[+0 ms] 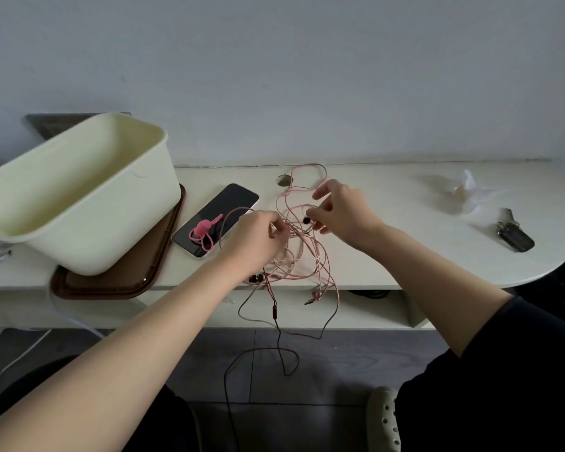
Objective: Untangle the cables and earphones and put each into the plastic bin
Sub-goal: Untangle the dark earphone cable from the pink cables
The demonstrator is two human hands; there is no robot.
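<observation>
Cables: pink tangle (294, 252) at frame centre, on the desk (388, 223) edge, dark earphone strands hanging below.
Left hand (258, 239): fingers closed, pinching strands at the knot's left.
Right hand (340, 210): fingertips pinching a strand beside a dark earbud (306, 220).
Plastic bin (79, 190): upper left, tilted on a brown tray (118, 278), looks empty.
Progress: likely early; nothing separated, everything left to bin.

Dim, flat daylight — wide-angle edge bending
</observation>
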